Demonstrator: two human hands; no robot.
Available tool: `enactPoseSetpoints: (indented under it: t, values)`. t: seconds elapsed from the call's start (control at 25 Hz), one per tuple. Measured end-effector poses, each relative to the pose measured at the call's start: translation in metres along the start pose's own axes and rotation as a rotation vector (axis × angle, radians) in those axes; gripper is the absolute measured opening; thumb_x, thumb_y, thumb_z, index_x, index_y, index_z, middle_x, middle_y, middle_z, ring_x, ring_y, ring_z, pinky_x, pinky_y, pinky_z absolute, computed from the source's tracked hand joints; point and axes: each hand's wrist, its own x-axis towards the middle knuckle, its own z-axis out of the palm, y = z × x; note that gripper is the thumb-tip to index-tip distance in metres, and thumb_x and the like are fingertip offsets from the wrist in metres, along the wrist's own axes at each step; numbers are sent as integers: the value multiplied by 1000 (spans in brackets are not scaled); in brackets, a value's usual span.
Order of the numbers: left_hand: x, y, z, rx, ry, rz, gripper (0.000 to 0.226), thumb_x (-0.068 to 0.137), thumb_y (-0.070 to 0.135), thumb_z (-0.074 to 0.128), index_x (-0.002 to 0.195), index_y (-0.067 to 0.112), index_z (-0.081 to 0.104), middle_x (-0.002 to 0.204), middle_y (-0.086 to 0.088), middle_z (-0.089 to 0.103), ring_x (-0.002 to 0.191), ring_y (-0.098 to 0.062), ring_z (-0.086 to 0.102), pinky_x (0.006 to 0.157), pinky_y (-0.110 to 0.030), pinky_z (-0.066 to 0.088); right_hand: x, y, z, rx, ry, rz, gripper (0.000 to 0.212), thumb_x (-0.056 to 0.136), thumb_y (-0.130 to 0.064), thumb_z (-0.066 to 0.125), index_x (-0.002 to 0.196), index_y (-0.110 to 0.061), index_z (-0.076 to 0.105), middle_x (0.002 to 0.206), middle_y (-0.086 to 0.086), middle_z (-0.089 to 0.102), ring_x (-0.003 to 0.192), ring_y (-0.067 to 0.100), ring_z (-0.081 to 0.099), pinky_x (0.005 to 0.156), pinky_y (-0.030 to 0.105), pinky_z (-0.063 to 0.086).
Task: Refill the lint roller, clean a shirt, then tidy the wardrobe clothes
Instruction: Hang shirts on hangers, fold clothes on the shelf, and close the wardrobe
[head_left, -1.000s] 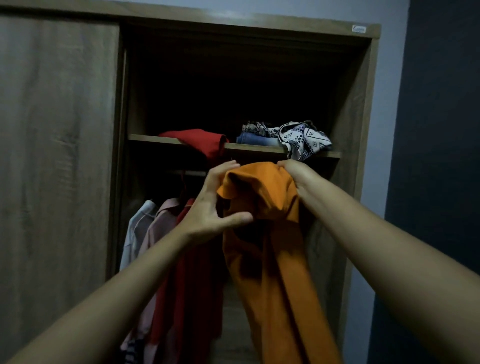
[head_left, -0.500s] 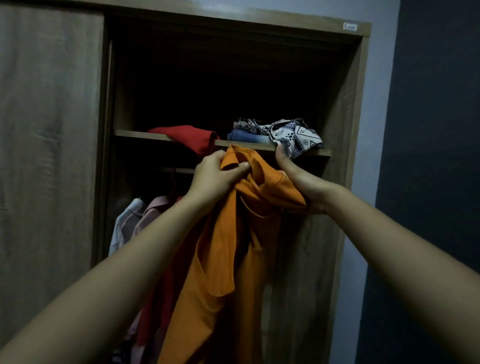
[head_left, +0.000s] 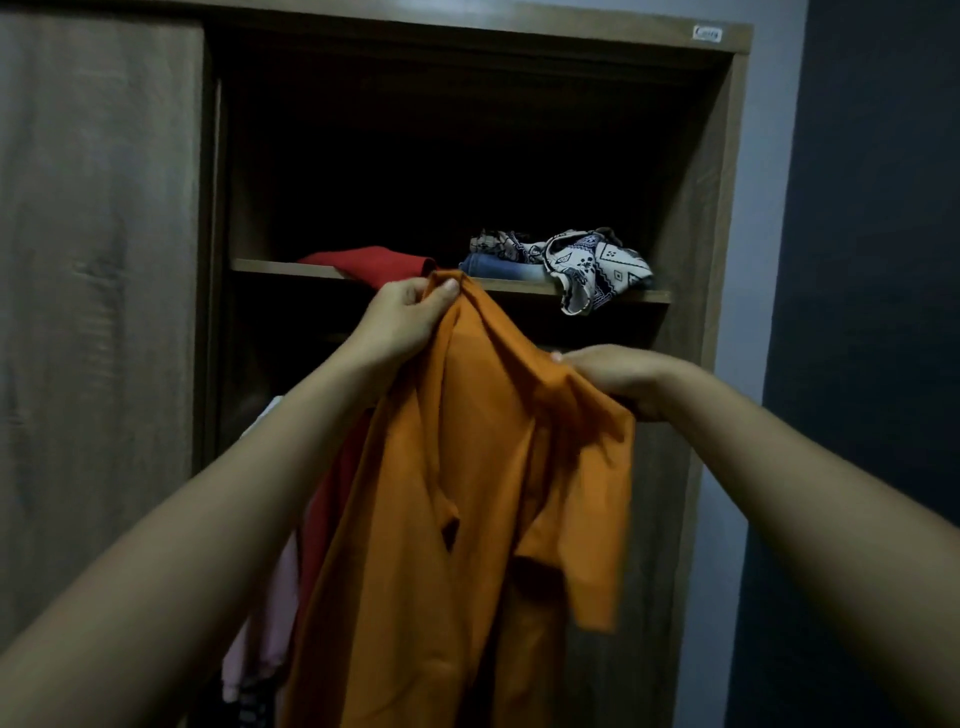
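Dim bedroom, with a wooden wardrobe (head_left: 726, 171) filling most of the view, its sliding door (head_left: 93, 312) pushed to the left and a pale wall (head_left: 769, 218) on the right. Two bare arms reach forward from the near edge. An orange shirt (head_left: 467, 493) hangs between them in front of the open wardrobe. The left grip (head_left: 402, 317) pinches the shirt's top edge with thumb and fingers, just below the front of the shelf (head_left: 270, 266). The right grip (head_left: 618, 379), lower and to the right, has its fingers curled around a bunched fold of the same shirt near one short sleeve. The rest of the shirt falls down past the bottom of the view. On the shelf lie a red garment (head_left: 374, 262), folded jeans (head_left: 498, 266) and a black-and-white patterned cloth (head_left: 597, 270) that spills over the shelf edge. Below the shelf, to the left of the shirt, hang a red top (head_left: 332, 493) and a pink top (head_left: 270, 623).
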Motion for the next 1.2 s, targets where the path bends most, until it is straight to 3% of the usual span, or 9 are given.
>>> enactPoseSetpoints:
  t: [0.12,0.28,0.36,0.44,0.56,0.72,0.96,1.08,1.2]
  values:
    - [8,-1,-10,3,169,5,33,99,40,40,77,19,52,64,0,47,57,-15,49,54,-25,41,-2,-1,5,259,-88,-79,77,70,-73,48,116,-13,57,99,7,67,90,24,65,84,35,53]
    - [11,-1,-31,-58,308,31,28,98,40,41,79,22,52,69,0,51,63,-15,55,58,-29,46,-7,22,22,-149,-174,-157,37,80,-21,72,114,-12,60,109,8,68,93,20,66,86,32,54]
    - [7,0,-43,-57,226,0,23,96,39,46,83,24,57,78,-4,58,71,-19,61,67,-33,50,-2,41,22,-275,-206,-88,23,88,-22,63,108,-11,61,105,9,66,94,21,64,87,34,51]
    - [3,0,-53,-46,18,-23,19,94,39,51,90,24,62,85,-5,61,80,-21,63,71,-32,52,3,48,16,-312,-80,-87,25,91,-16,58,116,-15,59,110,7,61,98,20,61,88,34,49]
    - [-7,1,-46,-46,-238,-1,17,95,28,50,89,18,62,80,-1,58,73,-12,59,69,-24,48,3,37,23,-41,140,-280,52,79,-23,71,125,-27,48,120,5,54,109,17,56,94,33,47]
    - [-15,-6,-15,-66,-265,17,16,86,19,65,85,15,51,70,-4,50,67,-17,52,61,-26,43,3,3,59,230,95,-418,83,66,-44,71,138,-23,34,127,3,53,116,17,54,98,34,45]
    - [-39,-43,-31,127,-195,28,17,85,27,66,93,13,60,90,-6,64,83,-20,64,78,-39,53,17,-14,73,165,132,-432,12,92,-26,55,98,-21,64,94,2,66,98,22,64,87,37,52]
    - [-67,-84,-31,269,-322,-16,13,87,16,61,99,19,65,98,1,67,91,-11,66,84,-35,53,19,-20,76,180,133,-397,17,96,-27,48,87,-23,62,83,2,65,88,22,65,82,34,51]
    - [-89,-125,-49,278,-433,-255,18,86,9,61,101,17,66,100,-5,70,88,-14,68,83,-34,55,25,-18,67,256,195,-305,23,96,-22,44,79,-20,59,74,3,59,79,24,59,84,39,47]
